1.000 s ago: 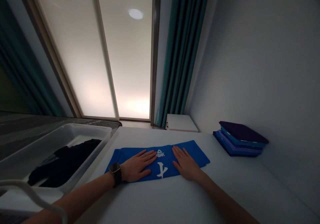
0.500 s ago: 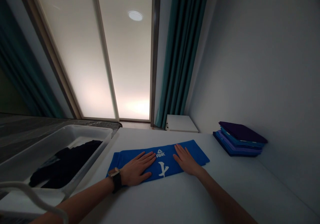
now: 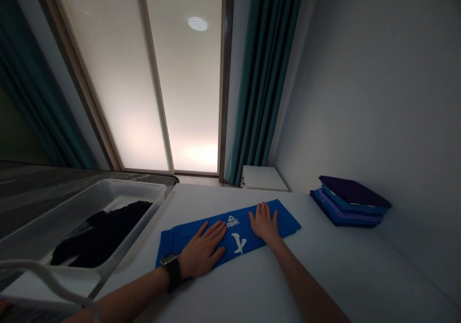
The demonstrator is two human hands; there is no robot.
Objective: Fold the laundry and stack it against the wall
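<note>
A blue folded garment (image 3: pixel 288 219) with a white logo lies as a long strip on the white table (image 3: pixel 353 270). My left hand (image 3: pixel 203 252), with a dark watch on its wrist, lies flat and open on the strip's left half. My right hand (image 3: pixel 264 223) rests flat and open on the right half, fingers pointing away from me. The white logo shows between the two hands.
A stack of folded blue and purple clothes (image 3: pixel 347 200) sits at the table's right by the wall. A white plastic bin (image 3: pixel 72 212) holding dark clothes stands at the left. A white hanger (image 3: pixel 46 277) shows at the lower left. Behind the table are a small white cabinet (image 3: pixel 262 178) and teal curtains (image 3: pixel 262 73).
The blue strip has turned slightly, its right end now farther from me. My right hand has slid up and away along it, and my left hand has drawn a little nearer to me.
</note>
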